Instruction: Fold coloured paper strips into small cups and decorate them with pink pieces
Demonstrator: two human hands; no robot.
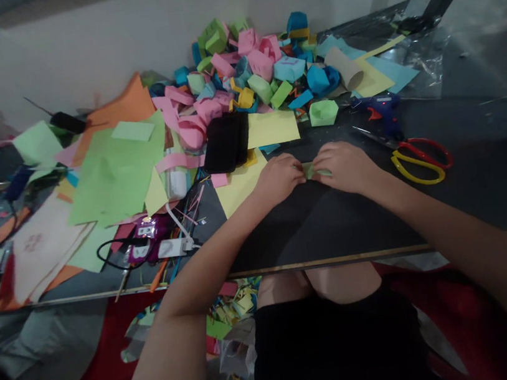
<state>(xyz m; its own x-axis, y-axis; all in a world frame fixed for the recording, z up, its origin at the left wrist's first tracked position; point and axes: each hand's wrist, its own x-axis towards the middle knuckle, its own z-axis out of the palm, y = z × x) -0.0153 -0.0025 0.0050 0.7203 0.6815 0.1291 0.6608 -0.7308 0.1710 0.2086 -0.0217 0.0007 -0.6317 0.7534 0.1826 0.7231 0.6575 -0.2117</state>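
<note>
A small pale green piece of paper point(309, 171) lies on the dark tabletop between my two hands. My left hand point(280, 175) has its fingers closed on the paper's left end. At the other end, my right hand point(342, 167) pinches it, and a bit of green shows under those fingers. Fingertips of both hands are close together and hide most of the piece. Just left of my left hand is a yellow sheet point(239, 189). Scissors point(419, 160) with red and yellow handles rest to the right of my right hand.
Folded paper pieces point(259, 63) in several colours heap against the wall. A blue glue gun point(381, 110) lies behind the scissors. Black phone-like slabs point(227, 143), a purple power strip point(149, 233) with cables, and green sheets point(114, 172) are on the left. A cardboard tube point(344, 68) stands back right.
</note>
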